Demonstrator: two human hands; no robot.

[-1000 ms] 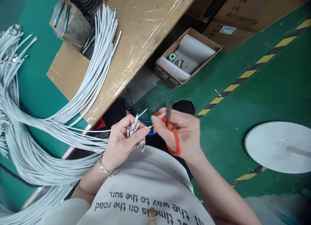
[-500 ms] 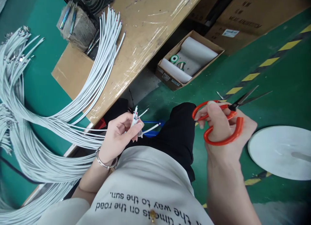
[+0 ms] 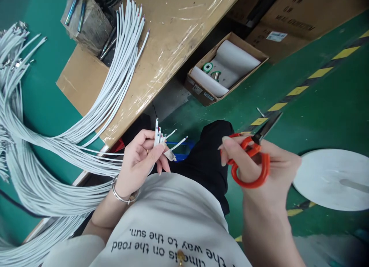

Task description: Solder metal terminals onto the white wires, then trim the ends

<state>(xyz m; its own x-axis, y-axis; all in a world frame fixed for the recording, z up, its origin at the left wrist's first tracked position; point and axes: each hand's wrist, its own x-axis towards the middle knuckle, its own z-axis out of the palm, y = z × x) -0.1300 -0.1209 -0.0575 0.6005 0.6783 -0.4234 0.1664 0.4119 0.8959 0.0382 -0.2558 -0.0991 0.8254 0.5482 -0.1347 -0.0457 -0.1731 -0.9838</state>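
Note:
My left hand is closed round the ends of several white cables, whose stripped tips with small coloured wires stick up past the thumb. A small clear, whitish piece sits beside the fingers; I cannot make out what it is. My right hand holds scissors with red handles, fingers through the loops. The dark blades lie together and point up and away to the right, apart from the cables. From my left hand the cables run back over the table edge.
Large bundles of white cable spread over the green tabletop. Another bundle lies on brown cardboard, near a wrapped block with metal pens. Below stand a carton with solder spools and a round white disc.
The scissor blades have gone from spread to together, and my right hand has shifted slightly left. In my left hand the cable tips stand more upright, and the whitish piece shows more clearly.

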